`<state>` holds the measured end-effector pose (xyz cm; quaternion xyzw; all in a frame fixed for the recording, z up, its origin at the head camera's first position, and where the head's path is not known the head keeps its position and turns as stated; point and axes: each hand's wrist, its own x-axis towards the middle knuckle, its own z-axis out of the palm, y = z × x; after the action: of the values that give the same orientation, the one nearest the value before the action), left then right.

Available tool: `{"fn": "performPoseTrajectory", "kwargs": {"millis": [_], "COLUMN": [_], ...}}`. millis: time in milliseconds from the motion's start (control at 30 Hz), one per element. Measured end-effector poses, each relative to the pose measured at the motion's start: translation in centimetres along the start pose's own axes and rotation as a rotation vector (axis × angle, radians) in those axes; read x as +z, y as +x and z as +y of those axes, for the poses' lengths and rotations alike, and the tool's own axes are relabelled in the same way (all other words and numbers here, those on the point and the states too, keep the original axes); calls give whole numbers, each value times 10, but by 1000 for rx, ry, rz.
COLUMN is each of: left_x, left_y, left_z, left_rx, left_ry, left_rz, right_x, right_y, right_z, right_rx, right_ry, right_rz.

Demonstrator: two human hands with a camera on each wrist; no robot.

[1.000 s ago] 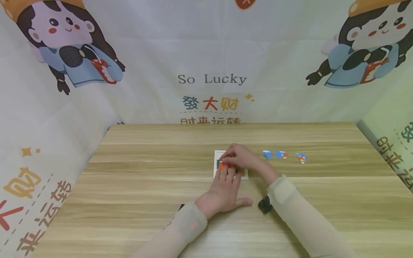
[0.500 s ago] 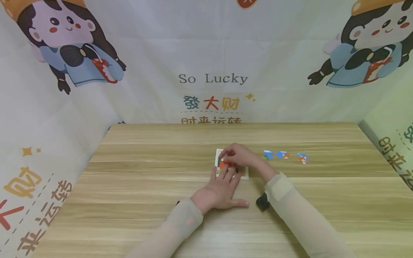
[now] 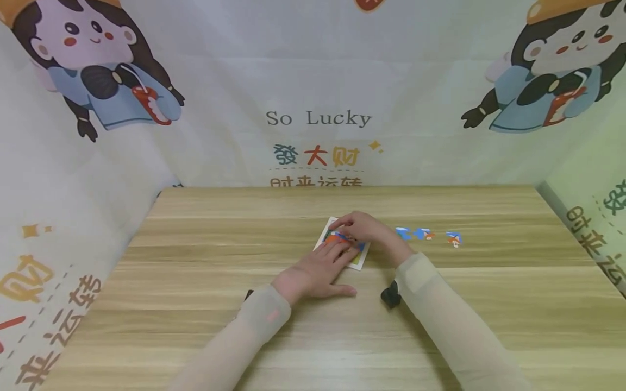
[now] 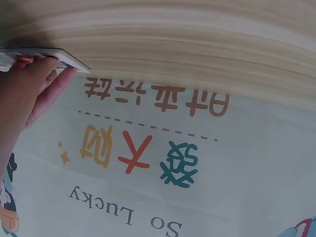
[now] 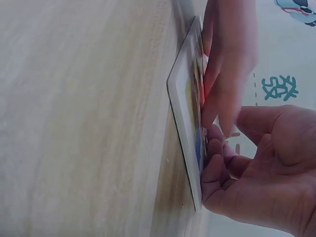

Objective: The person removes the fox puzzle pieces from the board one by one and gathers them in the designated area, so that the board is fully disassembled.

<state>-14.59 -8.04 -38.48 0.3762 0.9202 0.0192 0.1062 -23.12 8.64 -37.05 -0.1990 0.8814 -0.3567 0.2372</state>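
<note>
A small white-framed jigsaw board [image 3: 323, 235] with a colourful picture lies at an angle on the table. Across its near part stretches my left hand [image 3: 313, 276], fingers extended over the picture and thumb out to the side. My right hand [image 3: 368, 228] arches over the board's far right part with bent fingers. In the right wrist view, the right hand's [image 5: 276, 168] curled fingertips meet the board [image 5: 183, 131] at the picture, close by the left fingers. I cannot tell whether a puzzle piece is between them. Both hands hide much of the picture.
Right of the board lie loose puzzle pieces: a blue one [image 3: 402, 233], a blue and orange one [image 3: 424, 234], and another [image 3: 454, 239] further right. A black device [image 3: 390, 296] sits under the right cuff. A printed cloth [image 3: 220, 119] hangs behind the wooden table [image 3: 220, 217].
The board has turned clockwise. My left hand has shifted left and slightly away from me with it, while the right hand has stayed over the board's far side.
</note>
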Motion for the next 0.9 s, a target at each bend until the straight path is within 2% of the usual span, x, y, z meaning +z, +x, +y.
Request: {"fn": "performPoseTrajectory", "kwargs": {"millis": [133, 367, 900], "left_x": [2, 5, 5], "left_y": [-2, -1, -2], "left_z": [0, 3, 6], "left_rx": [5, -25, -65], "left_ry": [31, 16, 5], "left_rz": [-3, -42, -58], "right_x": [0, 0, 6], "right_y": [2, 8, 10], "right_z": [-2, -2, -7], "right_rx": [16, 71, 55], "right_ry": [-7, 43, 206], "right_rz": [-6, -16, 32]}}
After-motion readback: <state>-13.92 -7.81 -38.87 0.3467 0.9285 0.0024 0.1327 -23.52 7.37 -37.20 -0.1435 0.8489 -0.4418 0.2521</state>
